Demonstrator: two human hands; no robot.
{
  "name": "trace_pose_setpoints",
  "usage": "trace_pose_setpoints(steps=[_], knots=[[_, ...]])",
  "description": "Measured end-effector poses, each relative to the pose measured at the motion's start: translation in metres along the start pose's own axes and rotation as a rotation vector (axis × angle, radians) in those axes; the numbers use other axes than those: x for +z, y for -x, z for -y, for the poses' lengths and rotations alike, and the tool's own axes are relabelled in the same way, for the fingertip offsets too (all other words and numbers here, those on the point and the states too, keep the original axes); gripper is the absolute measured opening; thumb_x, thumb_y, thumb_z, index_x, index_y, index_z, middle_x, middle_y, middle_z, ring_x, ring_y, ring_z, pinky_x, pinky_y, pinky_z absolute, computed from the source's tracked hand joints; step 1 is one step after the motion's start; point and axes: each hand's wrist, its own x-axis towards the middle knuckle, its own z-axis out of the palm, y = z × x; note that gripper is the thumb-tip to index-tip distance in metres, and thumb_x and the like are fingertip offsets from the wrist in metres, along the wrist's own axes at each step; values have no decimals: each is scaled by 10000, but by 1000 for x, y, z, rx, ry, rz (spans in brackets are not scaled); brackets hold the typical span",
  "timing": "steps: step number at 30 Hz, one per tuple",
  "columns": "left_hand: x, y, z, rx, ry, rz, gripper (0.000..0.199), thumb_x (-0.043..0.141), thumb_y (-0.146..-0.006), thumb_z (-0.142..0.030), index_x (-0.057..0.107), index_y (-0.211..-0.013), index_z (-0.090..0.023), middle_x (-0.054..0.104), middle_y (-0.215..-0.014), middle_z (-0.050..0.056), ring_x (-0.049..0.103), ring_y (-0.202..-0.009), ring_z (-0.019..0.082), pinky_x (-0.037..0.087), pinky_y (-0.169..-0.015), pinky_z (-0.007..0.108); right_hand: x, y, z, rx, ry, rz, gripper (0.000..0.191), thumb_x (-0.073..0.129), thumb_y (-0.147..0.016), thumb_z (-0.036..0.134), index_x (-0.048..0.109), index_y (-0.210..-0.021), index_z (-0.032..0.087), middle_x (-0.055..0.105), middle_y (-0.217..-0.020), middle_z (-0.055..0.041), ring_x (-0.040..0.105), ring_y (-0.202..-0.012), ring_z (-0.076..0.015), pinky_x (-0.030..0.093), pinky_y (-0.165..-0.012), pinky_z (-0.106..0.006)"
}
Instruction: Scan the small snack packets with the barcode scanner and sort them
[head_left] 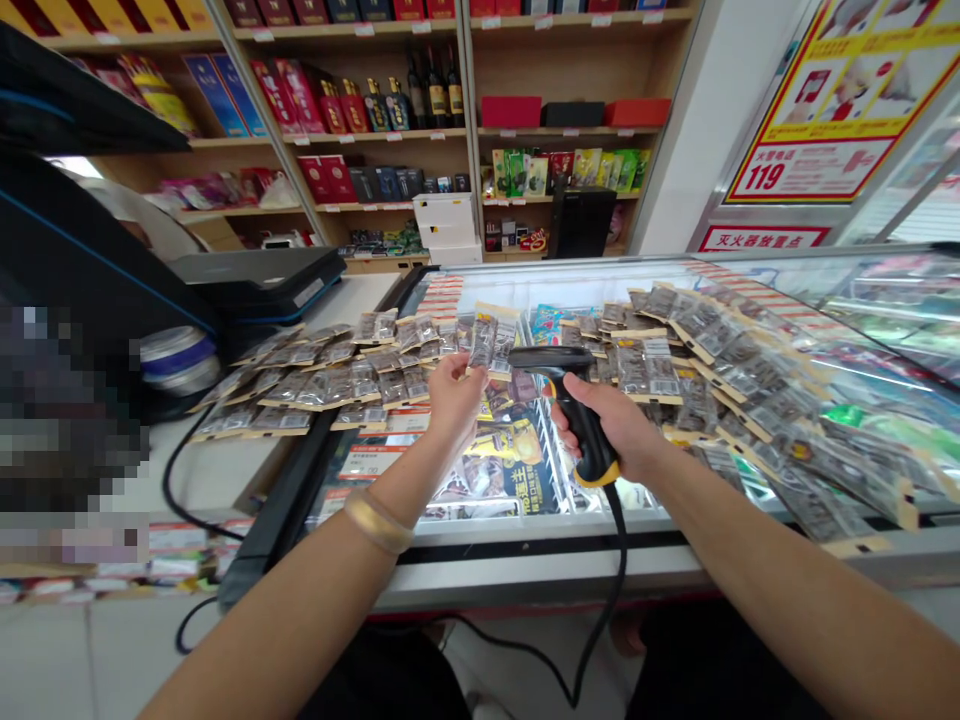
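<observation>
My right hand (611, 425) grips the handle of a black and yellow barcode scanner (589, 420), its head turned left. A black cable runs down from the handle. Pinched in my left hand (457, 395) is a small clear packet (491, 335) with dark contents, held upright just left of the scanner head. The wrist of that arm wears a gold-coloured bangle (379, 520). Similar packets (322, 385) lie in overlapping rows to the left, and a larger spread of packets (720, 340) covers the glass on the right.
Beneath the packets is a glass-topped freezer (480, 552) with bagged goods inside. A black machine with a flat top (262, 280) stands at the left on the counter. Stocked shelves (360, 135) line the back. The scanner cable (619, 580) hangs over the front edge.
</observation>
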Motion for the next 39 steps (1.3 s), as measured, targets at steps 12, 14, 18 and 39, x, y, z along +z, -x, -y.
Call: trace_pose_setpoints(steps=[12,14,18,39], knots=[[-1,3,-4,-39,7,29,268,691,-602,-56,567,-808,-174,576,-640,-69,553,-587,68,469,-675,224,-3,-4,-3,23,10,31,320,746,-855,457,605,-851,170,587,-562,24,489,-409,-94,423,-372,-200],[0,4,-7,-59,19,20,269,680,-610,-40,562,-812,-174,587,-643,-63,572,-602,71,481,-687,220,-2,-4,-3,10,1,49,338,761,-837,469,604,-856,171,591,-572,24,486,-411,-93,424,-378,-206],[10,7,-24,-123,72,-4,373,674,-617,19,564,-910,-184,578,-626,-71,594,-610,72,522,-748,229,-2,1,4,-62,-77,52,420,797,-766,535,582,-840,183,573,-576,36,475,-421,-88,405,-381,-203],[191,57,4,276,-489,572,332,702,-671,-32,755,-952,-200,565,-650,-24,577,-618,155,527,-763,336,-160,83,68,-501,-279,-320,360,700,-857,536,629,-923,189,510,-631,30,454,-487,-93,416,-426,-198]])
